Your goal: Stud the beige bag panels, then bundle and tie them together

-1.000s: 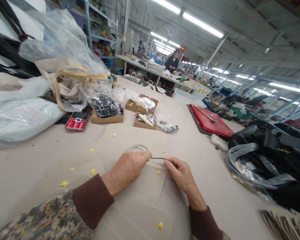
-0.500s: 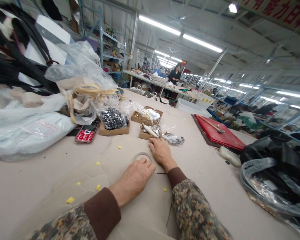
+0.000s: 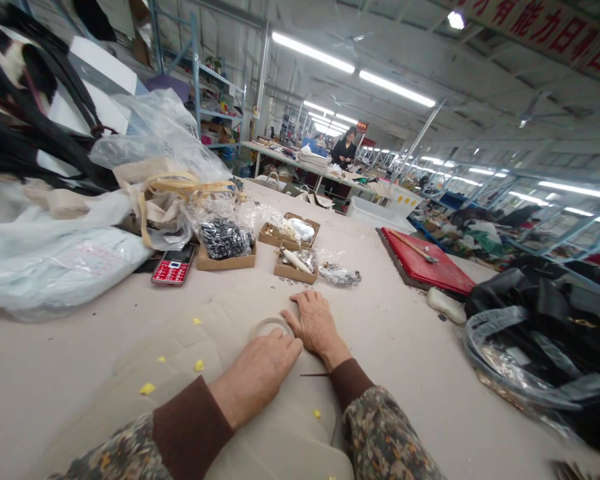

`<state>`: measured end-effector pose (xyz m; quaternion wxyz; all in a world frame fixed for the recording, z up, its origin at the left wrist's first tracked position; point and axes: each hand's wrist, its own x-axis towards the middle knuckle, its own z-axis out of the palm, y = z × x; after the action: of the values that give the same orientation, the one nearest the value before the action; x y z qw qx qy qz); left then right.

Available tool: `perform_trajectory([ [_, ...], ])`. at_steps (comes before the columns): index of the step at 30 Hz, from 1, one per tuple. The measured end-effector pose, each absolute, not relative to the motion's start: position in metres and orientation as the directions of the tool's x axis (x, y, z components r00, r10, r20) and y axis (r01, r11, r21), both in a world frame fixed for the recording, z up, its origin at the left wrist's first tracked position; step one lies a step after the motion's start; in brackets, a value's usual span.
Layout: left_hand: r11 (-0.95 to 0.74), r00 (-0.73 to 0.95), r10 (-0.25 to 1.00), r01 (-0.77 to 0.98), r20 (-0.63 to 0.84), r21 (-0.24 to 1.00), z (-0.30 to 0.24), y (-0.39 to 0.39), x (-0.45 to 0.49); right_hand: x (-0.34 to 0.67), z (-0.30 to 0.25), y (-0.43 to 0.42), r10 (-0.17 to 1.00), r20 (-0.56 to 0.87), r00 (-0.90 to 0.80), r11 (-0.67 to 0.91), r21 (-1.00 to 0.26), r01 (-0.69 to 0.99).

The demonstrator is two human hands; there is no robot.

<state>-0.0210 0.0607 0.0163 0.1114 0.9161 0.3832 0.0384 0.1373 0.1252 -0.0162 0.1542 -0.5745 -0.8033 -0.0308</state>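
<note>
Beige sheets of material (image 3: 220, 427) with small yellow bits on them lie in front of me. My left hand (image 3: 257, 373) rests on these sheets, its fingers curled over the near side of a thin grey ring-shaped band (image 3: 273, 321); its grip is partly hidden. To the right, my right hand (image 3: 316, 327) lies palm down, thumb and fingers apart, by the far edge of the sheets and near the band. A thin dark stick (image 3: 314, 375) shows between the left hand and right wrist. Beyond the fingers are small metal pieces beside a cardboard box (image 3: 295, 273).
Further boxes, one with a black bundle in plastic (image 3: 226, 239), stand ahead. A red phone (image 3: 174, 265) and bagged goods (image 3: 55, 260) are left. At right lie a red board (image 3: 425, 260) with a hammer (image 3: 414, 247) and black bags (image 3: 530, 320). A person (image 3: 344, 150) stands at a far table.
My right hand has drawn back from the box toward me, its fingers spreading. The upper sheet and the ring-shaped band have slid nearer, with my left hand still on them.
</note>
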Motion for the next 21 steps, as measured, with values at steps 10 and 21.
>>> perform_trajectory([
  [10, -0.677, 0.691, 0.722, 0.702, 0.017, 0.223, 0.012, 0.049, -0.023, 0.134, -0.009, 0.089, 0.951, 0.225, -0.211, 0.261, -0.220, 0.940],
  [21, -0.687, 0.699, 0.713, 0.683, 0.049, 0.248, 0.007, 0.050, -0.022, 0.115, 0.025, 0.171, 0.935, 0.062, -0.349, 0.354, -0.225, 0.908],
])
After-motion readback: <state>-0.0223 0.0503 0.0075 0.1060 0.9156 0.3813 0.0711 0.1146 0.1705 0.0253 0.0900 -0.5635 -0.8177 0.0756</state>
